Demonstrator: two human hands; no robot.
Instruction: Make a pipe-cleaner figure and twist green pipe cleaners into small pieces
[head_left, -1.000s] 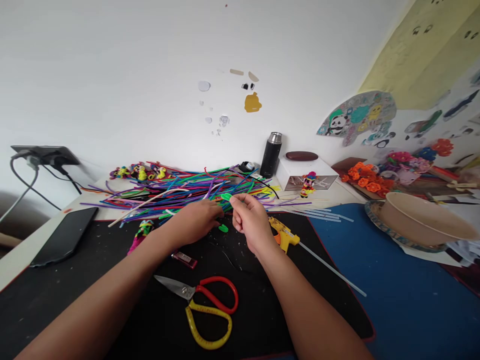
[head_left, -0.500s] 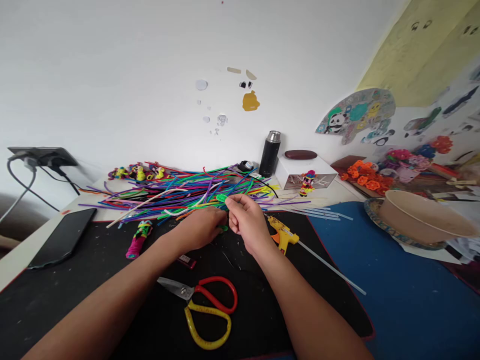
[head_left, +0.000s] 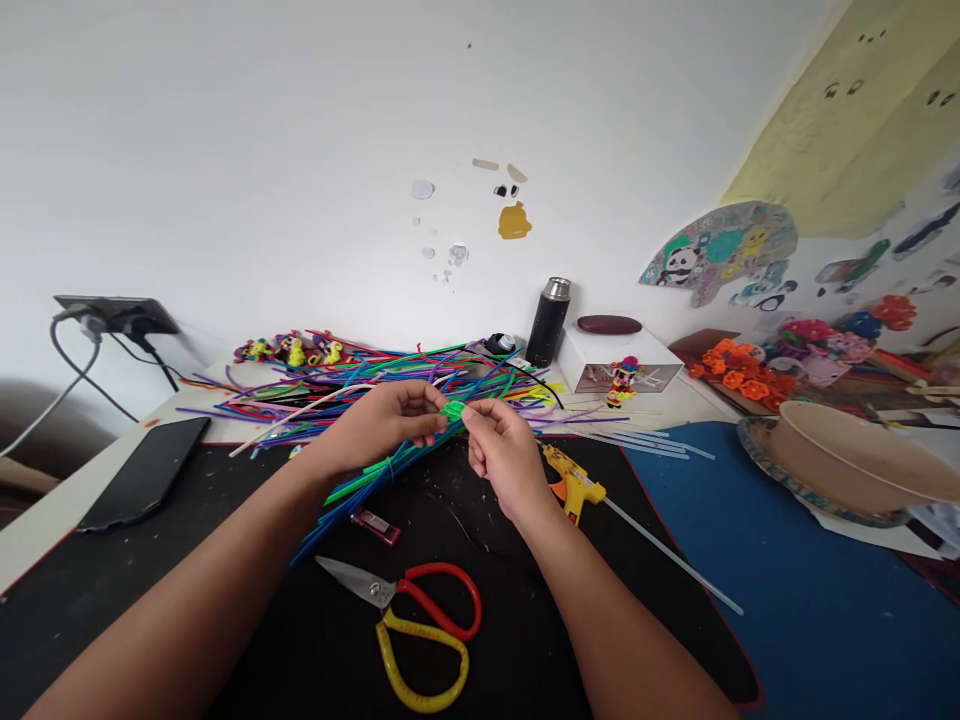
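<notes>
A small green piece [head_left: 453, 410] is pinched between my two hands at the front of the pipe cleaner pile. My left hand [head_left: 397, 425] has thumb and fingers closed at its left side. My right hand [head_left: 501, 447] grips its right side between thumb and forefinger. Below my left hand, a bundle of blue and green pipe cleaners [head_left: 352, 500] slants over the black mat [head_left: 525, 620]. Behind the hands spreads a heap of coloured pipe cleaners [head_left: 322, 392].
Scissors [head_left: 382, 592] with red and yellow handles lie in front, near a dark red lighter [head_left: 377, 526]. A yellow glue gun [head_left: 574, 483] rests at the right. Further out are a phone [head_left: 144, 474], a black flask [head_left: 549, 322], a white box [head_left: 652, 345] and a bowl [head_left: 847, 445].
My left hand has moved up and now pinches the green piece. The blue and green bundle now lies across the mat, where a pink and green figure showed before. The view has shifted slightly.
</notes>
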